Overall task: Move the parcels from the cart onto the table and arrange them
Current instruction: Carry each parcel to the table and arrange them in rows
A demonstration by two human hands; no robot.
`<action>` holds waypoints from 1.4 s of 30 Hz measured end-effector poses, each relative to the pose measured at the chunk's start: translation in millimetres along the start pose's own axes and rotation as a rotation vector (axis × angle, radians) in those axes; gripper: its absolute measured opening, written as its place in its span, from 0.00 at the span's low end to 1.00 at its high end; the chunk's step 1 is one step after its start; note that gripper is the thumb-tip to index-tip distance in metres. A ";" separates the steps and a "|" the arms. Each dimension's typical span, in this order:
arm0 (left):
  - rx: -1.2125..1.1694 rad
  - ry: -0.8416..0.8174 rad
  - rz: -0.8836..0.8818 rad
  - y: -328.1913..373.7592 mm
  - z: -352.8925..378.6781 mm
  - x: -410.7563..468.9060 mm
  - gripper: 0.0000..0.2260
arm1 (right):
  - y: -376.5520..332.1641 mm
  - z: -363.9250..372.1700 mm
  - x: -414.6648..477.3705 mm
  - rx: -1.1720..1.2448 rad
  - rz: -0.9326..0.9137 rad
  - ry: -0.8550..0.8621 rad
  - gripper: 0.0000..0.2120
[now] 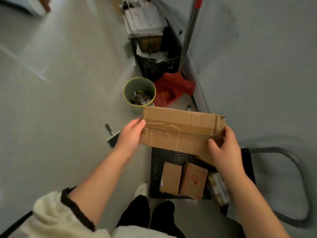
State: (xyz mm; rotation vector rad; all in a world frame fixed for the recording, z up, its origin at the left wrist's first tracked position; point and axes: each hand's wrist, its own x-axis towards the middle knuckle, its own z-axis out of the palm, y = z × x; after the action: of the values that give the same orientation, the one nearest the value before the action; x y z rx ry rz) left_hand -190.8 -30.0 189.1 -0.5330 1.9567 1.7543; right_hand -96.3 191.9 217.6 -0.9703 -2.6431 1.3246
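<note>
A long brown cardboard parcel [181,127] sealed with clear tape is held in the air above the cart. My left hand [130,134] grips its left end and my right hand [223,148] grips its right end, thumb on top. Below it stands the black cart [156,169] with a perforated deck. Two small brown boxes [171,177] [193,181] stand side by side on it, and a taped packet [217,188] lies at the right, partly hidden by my right arm.
A green waste bin [139,93] with scraps stands on the floor ahead. Behind it are a red dustpan [173,88], a broom handle [188,35] and a black crate [157,66] of papers along the wall. The cart's grey handle [298,169] curves at the right.
</note>
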 end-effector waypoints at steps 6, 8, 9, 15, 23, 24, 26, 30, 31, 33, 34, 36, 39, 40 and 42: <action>0.017 0.021 0.339 107.2 -70.5 -74.9 0.09 | -108.4 -52.2 -51.8 0.119 -0.153 0.076 0.24; 0.019 0.016 0.453 135.1 -89.5 -94.9 0.12 | -135.3 -65.3 -65.1 0.166 -0.236 0.099 0.23; 0.019 0.012 0.497 146.2 -97.4 -103.2 0.13 | -147.4 -70.4 -70.0 0.189 -0.274 0.104 0.23; -0.057 0.087 0.589 181.2 -122.9 -123.8 0.07 | -200.7 -79.1 -89.7 0.257 -0.405 0.099 0.26; 0.035 0.163 0.880 236.7 -121.2 -174.6 0.06 | -223.5 -84.0 -72.5 0.560 -0.153 0.013 0.11; 0.096 0.169 0.980 242.5 -118.3 -186.0 0.07 | -225.0 -80.8 -66.0 0.679 -0.054 -0.030 0.07; 0.277 0.201 1.202 246.7 -109.5 -204.2 0.10 | -224.3 -69.0 -53.8 0.880 0.162 -0.101 0.04; 0.571 0.280 1.362 238.6 -93.0 -218.4 0.13 | -205.1 -41.7 -40.6 1.013 0.375 -0.180 0.02; 0.576 0.271 1.359 237.1 -92.7 -217.8 0.14 | -201.2 -38.3 -40.8 1.024 0.379 -0.179 0.01; 0.542 0.240 1.338 234.1 -96.2 -213.4 0.13 | -199.3 -40.2 -46.3 1.038 0.359 -0.155 0.04; 0.489 0.211 1.312 233.4 -99.7 -209.1 0.13 | -202.4 -45.3 -49.6 1.038 0.332 -0.123 0.05; 0.299 0.163 1.186 233.4 -109.9 -197.9 0.10 | -213.8 -60.9 -60.8 1.005 0.219 -0.043 0.07; -0.054 0.148 0.826 235.7 -127.2 -169.2 0.06 | -236.3 -87.7 -89.3 0.902 -0.102 0.038 0.11; -0.175 0.115 0.691 234.9 -132.5 -158.1 0.07 | -243.0 -94.0 -100.3 0.846 -0.210 0.054 0.12; -0.346 0.032 0.477 229.2 -140.8 -139.2 0.10 | -252.9 -98.8 -120.8 0.709 -0.393 0.057 0.13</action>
State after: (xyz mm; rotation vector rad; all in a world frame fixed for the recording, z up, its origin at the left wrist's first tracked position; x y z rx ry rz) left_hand -217.0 -146.1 467.7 -0.2066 1.9190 2.4169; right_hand -101.0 84.8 494.8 -0.3606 -1.9092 1.8538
